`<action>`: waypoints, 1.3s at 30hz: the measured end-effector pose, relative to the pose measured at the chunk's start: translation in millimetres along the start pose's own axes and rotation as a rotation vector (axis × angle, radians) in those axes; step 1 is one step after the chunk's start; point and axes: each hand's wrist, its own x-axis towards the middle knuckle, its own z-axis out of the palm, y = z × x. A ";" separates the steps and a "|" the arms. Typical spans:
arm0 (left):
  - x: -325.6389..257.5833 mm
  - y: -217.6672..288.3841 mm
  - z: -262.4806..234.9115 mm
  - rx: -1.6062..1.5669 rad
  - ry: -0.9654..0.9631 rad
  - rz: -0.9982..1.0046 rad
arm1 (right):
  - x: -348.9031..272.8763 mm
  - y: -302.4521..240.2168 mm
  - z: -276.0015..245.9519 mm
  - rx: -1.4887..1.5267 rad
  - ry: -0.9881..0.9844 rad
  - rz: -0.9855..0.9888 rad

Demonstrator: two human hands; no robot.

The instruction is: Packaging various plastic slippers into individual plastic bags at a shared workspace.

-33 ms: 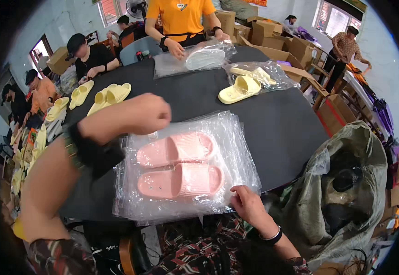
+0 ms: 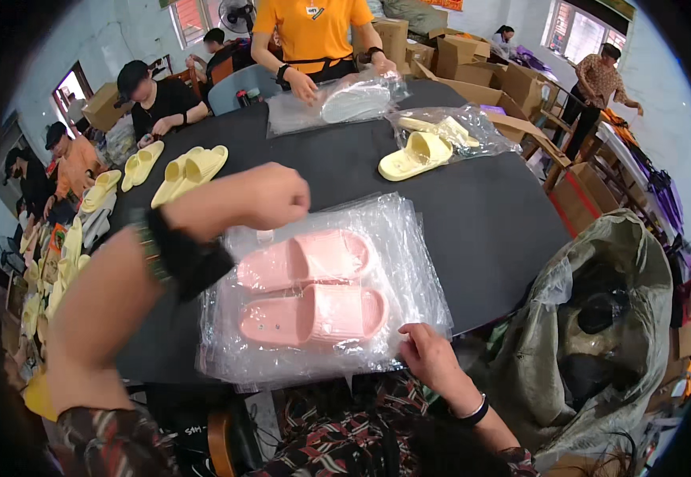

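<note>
A pair of pink slippers (image 2: 309,290) lies side by side inside a clear plastic bag (image 2: 409,262), on a stack of such bags on the black table (image 2: 488,215). My left hand (image 2: 270,197) is closed in a fist at the bag's far edge, above the slippers, and seems to pinch the plastic. At the near right corner of the bag, my right hand (image 2: 429,358) has its fingers curled on the plastic. A dark band wraps my left wrist.
Loose yellow slippers (image 2: 190,171) lie at the table's far left, and one more yellow slipper (image 2: 413,155) at the far right beside a bagged pair (image 2: 445,127). A person in an orange shirt (image 2: 309,32) bags a white slipper (image 2: 355,102). A big plastic-lined sack (image 2: 607,318) stands right. Cardboard boxes (image 2: 460,52) stand behind.
</note>
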 end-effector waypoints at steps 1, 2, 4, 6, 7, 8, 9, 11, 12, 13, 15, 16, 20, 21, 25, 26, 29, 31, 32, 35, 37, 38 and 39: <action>25.7 -3.7 13.3 -0.052 -0.022 -0.015 | -1.3 4.1 3.8 -0.018 0.009 0.004; 50.9 -3.8 27.3 -0.078 -0.025 -0.052 | -2.6 8.2 5.1 -0.042 0.022 0.011; 75.2 -10.9 58.5 -0.114 0.002 -0.122 | -2.6 10.6 10.6 -0.002 -0.003 -0.011; 99.0 -24.2 92.5 -0.121 0.038 -0.121 | -0.2 13.5 11.3 0.008 -0.013 -0.033; 112.8 -28.2 110.0 -0.166 0.050 -0.157 | -1.2 14.2 9.5 0.002 -0.019 -0.010; 120.6 -25.6 116.4 -0.214 0.055 -0.196 | -2.3 14.2 7.5 0.006 -0.019 -0.010; 126.9 -27.0 119.4 -0.211 0.050 -0.190 | -2.8 14.1 5.5 0.011 -0.021 -0.013; 133.2 -28.5 122.8 -0.274 0.058 -0.180 | -1.6 13.6 1.8 0.008 -0.030 -0.010; 135.6 -28.6 121.7 -0.272 0.052 -0.181 | -1.3 14.0 1.5 0.001 -0.046 -0.013; 138.8 -29.8 118.8 -0.299 0.120 -0.142 | -2.3 15.1 2.5 0.006 -0.046 -0.012; 142.8 -26.4 107.0 -0.323 0.190 -0.101 | -3.8 17.1 4.2 -0.026 -0.054 -0.037; 144.3 -23.6 101.3 -0.332 0.215 -0.080 | -4.1 17.9 3.3 -0.027 -0.054 -0.039; 146.3 -26.9 105.7 -0.356 0.304 0.006 | -0.5 14.7 0.4 -0.007 -0.101 -0.020; 147.2 -24.1 107.8 -0.355 0.315 0.007 | 0.3 13.2 -1.2 0.001 -0.104 -0.004; 136.5 -20.3 100.8 -0.571 0.587 -0.174 | 1.5 12.6 -2.2 0.061 -0.130 -0.005; 131.1 -23.2 95.6 -0.565 0.712 -0.214 | 4.2 9.9 -4.8 0.050 -0.172 0.024; 98.5 -22.3 83.0 -0.490 0.774 -0.281 | 14.6 2.1 -25.6 -0.005 -0.292 0.110; 57.8 -19.7 85.0 -0.283 0.671 -0.339 | 28.4 -3.1 -49.6 -0.095 -0.305 0.101; 41.3 -18.7 92.9 -0.187 0.679 -0.319 | 35.3 3.1 -58.6 -0.131 -0.210 0.078; -13.1 -19.2 115.4 -0.140 0.664 -0.427 | 76.6 12.8 -77.0 -0.150 -0.046 0.028; -46.8 -31.4 134.7 -0.148 0.642 -0.479 | 112.4 36.7 -78.6 0.002 -0.089 0.032; -67.9 -48.0 152.5 -0.185 0.613 -0.515 | 134.9 34.4 -79.0 0.081 -0.138 0.112; -80.4 -58.9 168.6 -0.228 0.588 -0.538 | 151.2 31.4 -76.7 0.151 -0.181 0.199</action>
